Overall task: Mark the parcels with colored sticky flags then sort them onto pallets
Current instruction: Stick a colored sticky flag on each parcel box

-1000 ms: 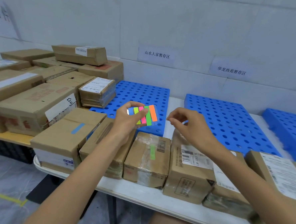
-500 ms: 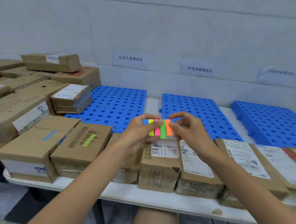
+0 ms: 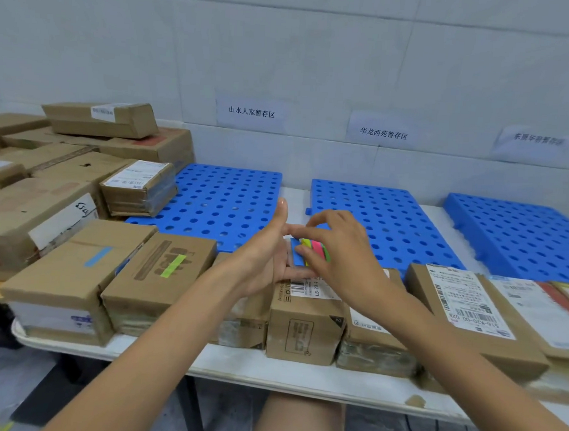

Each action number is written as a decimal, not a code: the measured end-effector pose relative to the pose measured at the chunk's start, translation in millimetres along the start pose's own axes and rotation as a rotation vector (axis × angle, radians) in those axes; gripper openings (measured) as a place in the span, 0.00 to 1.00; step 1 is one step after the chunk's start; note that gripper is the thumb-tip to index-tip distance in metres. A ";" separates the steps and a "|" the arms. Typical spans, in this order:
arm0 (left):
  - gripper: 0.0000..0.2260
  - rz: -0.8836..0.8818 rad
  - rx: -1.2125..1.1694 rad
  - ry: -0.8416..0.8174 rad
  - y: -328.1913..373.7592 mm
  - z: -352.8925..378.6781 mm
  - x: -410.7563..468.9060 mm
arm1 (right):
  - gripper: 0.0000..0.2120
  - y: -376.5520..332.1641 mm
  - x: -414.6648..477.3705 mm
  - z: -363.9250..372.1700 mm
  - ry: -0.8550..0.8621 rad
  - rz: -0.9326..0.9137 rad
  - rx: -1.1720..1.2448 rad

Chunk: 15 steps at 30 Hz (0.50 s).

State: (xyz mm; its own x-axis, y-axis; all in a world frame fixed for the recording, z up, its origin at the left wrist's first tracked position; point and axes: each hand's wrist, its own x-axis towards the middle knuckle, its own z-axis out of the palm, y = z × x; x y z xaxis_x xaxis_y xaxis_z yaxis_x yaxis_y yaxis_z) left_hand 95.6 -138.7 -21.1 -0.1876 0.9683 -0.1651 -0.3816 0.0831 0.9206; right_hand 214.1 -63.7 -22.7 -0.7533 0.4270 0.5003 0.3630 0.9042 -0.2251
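The left hand (image 3: 263,264) has raised its thumb off the sticky flags (image 3: 313,247), now lying on its flat fingers; the right hand (image 3: 345,252) pinches them.

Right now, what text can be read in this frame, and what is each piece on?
"山水人家暂存区": left wall sign.
"华龙西苑暂存区": middle wall sign.
"LB 23-1": front parcel's label, partly hidden by the hands.
"516-K20-00", upside down and only probably right: right parcel's label.
The right wall sign and the other shipping labels are too blurred or small to read.
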 end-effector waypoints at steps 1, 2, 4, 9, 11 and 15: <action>0.33 0.000 -0.002 -0.005 0.0 -1.0 0.1 | 0.13 -0.3 0.2 1.4 0.012 -0.006 0.004; 0.34 -0.002 -0.012 -0.008 -0.2 -2.2 0.5 | 0.12 0.0 0.5 2.7 0.034 -0.012 0.011; 0.35 -0.007 -0.039 -0.009 -0.3 -4.0 0.7 | 0.12 0.3 1.0 4.9 0.074 -0.019 0.023; 0.34 -0.028 -0.077 -0.019 -2.0 -8.0 1.6 | 0.07 -0.8 4.0 7.2 0.126 -0.026 0.029; 0.29 -0.050 -0.110 -0.027 -1.8 -8.1 1.6 | 0.04 -2.3 5.9 6.4 0.133 -0.010 0.059; 0.14 -0.060 -0.205 -0.083 -0.3 -6.8 -3.0 | 0.04 -3.8 10.0 5.7 0.121 0.013 0.093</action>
State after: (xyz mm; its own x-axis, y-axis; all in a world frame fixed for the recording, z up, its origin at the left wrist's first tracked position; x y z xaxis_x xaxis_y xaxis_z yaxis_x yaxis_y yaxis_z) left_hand 90.0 -143.2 -23.4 -0.0869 0.9798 -0.1804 -0.5672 0.1002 0.8174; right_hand 202.1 -62.8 -21.6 -0.6749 0.4396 0.5927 0.3162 0.8980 -0.3059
